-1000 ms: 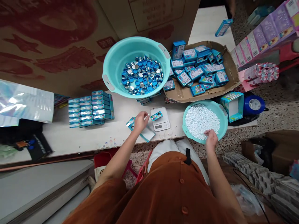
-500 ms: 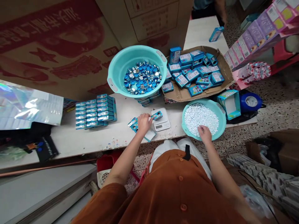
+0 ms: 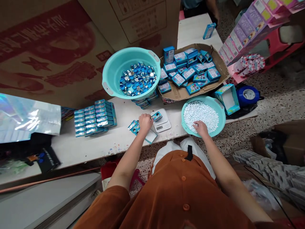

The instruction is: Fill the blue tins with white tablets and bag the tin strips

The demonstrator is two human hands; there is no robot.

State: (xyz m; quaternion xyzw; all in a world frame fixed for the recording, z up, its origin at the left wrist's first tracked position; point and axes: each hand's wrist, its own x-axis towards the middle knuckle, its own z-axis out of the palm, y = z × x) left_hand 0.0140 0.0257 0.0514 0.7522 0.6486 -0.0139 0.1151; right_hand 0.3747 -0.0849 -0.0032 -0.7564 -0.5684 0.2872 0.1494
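My left hand (image 3: 145, 122) is closed on the end of a small blue box (image 3: 156, 116) with a round hole in its face, held over the white digital scale (image 3: 162, 126). Under and beside that hand lie more blue box pieces (image 3: 133, 126) and a pale flat card or box (image 3: 151, 137). My right hand (image 3: 202, 128) reaches into a turquoise basin (image 3: 223, 122) of small white tablets (image 3: 202, 112). Its fingers are bent together at the tablets' surface, partly hiding what they hold.
A larger turquoise basin (image 3: 108, 68) holds blue and silver caps. Behind the tablets, a cardboard tray (image 3: 177, 94) is heaped with blue boxes. Stacked blue boxes (image 3: 95, 117) stand at the left. Big cartons (image 3: 100, 28) wall the back; another person's arm (image 3: 213, 9) shows beyond.
The view has shifted a little. My right hand has moved leftward within the tablet basin, its fingers now lower among the tablets. My left hand still holds the small box over the scale.
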